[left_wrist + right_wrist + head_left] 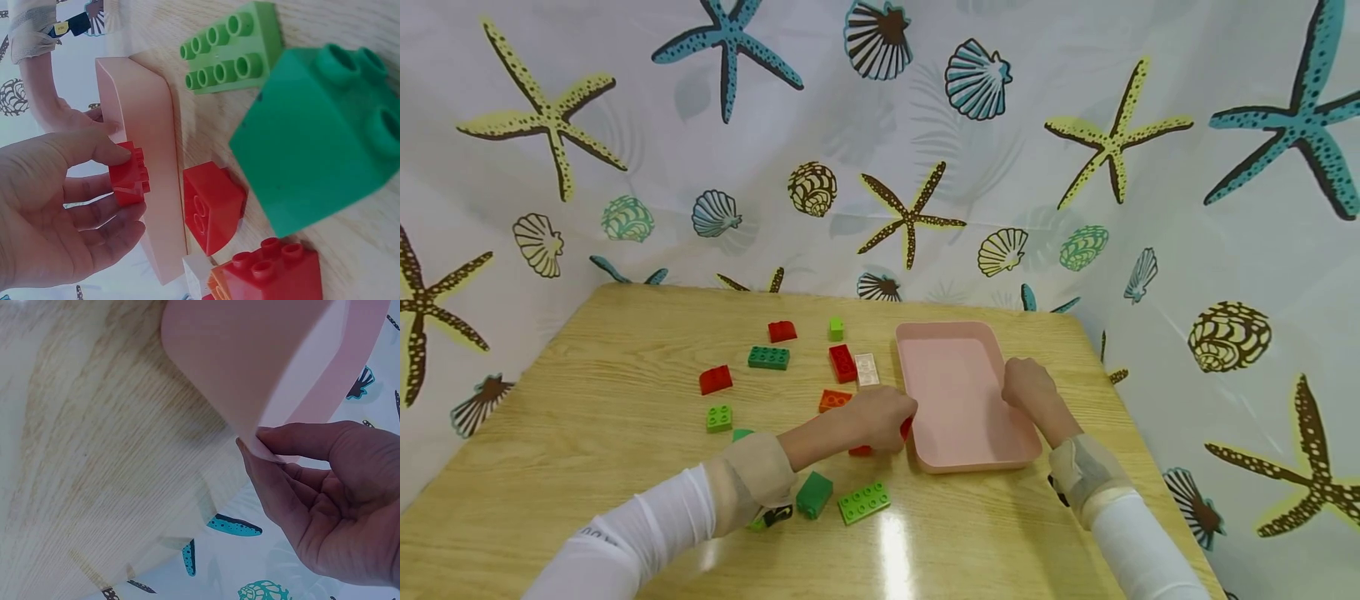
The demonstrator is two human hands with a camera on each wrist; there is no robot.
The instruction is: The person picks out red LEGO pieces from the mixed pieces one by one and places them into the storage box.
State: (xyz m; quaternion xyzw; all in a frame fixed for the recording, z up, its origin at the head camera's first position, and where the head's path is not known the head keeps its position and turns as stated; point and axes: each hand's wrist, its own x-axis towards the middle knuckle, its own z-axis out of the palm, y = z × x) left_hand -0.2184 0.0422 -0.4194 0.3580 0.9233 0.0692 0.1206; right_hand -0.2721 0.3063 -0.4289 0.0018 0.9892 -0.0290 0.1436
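A small red toy brick (128, 176) is pinched between the thumb and fingers of my left hand (886, 417), right at the near left rim of the pink tray (958, 392). My right hand (337, 487) pinches the tray's right wall, thumb on the inner side and fingers outside. The tray's inside shows bare pink. Close below my left hand in the left wrist view lie a red brick (212, 203), another red brick with studs (275, 272) and a large green brick (319, 137).
On the wooden table (625, 350), several loose bricks spread left of the tray: light green (864, 502), dark green (768, 357), red (716, 380), orange (835, 401) and white (867, 369). A patterned curtain (820, 117) hangs behind and along the sides.
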